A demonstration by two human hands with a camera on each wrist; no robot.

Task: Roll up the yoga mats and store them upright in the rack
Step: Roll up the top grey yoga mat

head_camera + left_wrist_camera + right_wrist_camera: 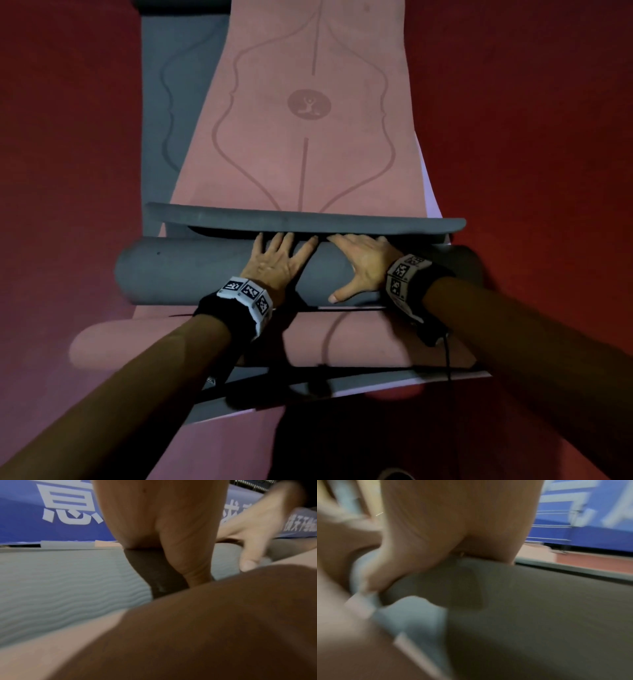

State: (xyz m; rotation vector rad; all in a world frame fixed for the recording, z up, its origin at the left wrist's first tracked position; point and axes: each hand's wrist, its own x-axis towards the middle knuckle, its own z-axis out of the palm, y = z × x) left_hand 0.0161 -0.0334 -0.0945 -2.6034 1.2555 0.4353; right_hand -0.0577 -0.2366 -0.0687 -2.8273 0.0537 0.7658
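Both hands lie palm-down on the grey yoga mat roll (191, 270), side by side at its middle. The left hand (275, 262) has its fingers straight and spread, their tips reaching the far side of the roll under a raised grey mat flap (305, 222) that curls up just beyond the fingertips. The right hand (363, 262) lies flat as well, fingers stretched forward under the same flap, with the thumb (339, 295) spread back toward the person along the near side of the roll. Neither grip closes round anything; both only press on the roll.

In the left wrist view the left hand (163, 520) bears down on the ribbed grey surface (60, 581), and the right hand (254, 534) shows just to its right. The right wrist view is blurred; the right hand (453, 520) rests on grey mat (539, 615).

Beyond the fingertips a pink yoga mat (308, 137) stretches flat away, printed with curved lines and a round emblem, and partly covers a flat grey mat (178, 85) to the left of the left hand. On the near side of the wrists lies a pink roll (359, 342), touching the grey roll. All rest on a red floor (531, 137). Each wrist wears a band with black-and-white markers (245, 291). A blue banner with white characters (51, 507) stands in the background.
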